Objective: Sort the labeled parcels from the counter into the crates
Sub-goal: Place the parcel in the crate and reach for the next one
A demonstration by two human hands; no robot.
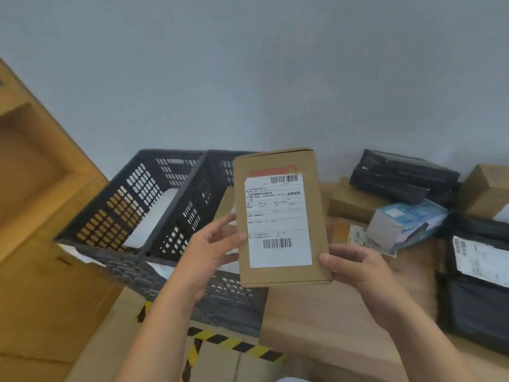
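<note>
A flat brown cardboard parcel (281, 274) with a white shipping label is held upright in front of me, label facing the camera. My left hand (212, 252) grips its left edge, thumb on the front. My right hand (355, 268) grips its lower right corner. Behind the parcel stand two dark grey perforated crates: the left crate (110, 213) holds a white parcel, the right crate (192, 199) is partly hidden by the held parcel. More parcels lie on the wooden counter (316, 312) at the right.
On the counter sit black wrapped parcels (402, 175), a blue-and-white bag parcel (405, 224), a black bag with a label (479, 271) and brown boxes (487, 188). Yellow-black hazard tape (234, 343) marks the floor below. A wooden door (41, 188) is at left.
</note>
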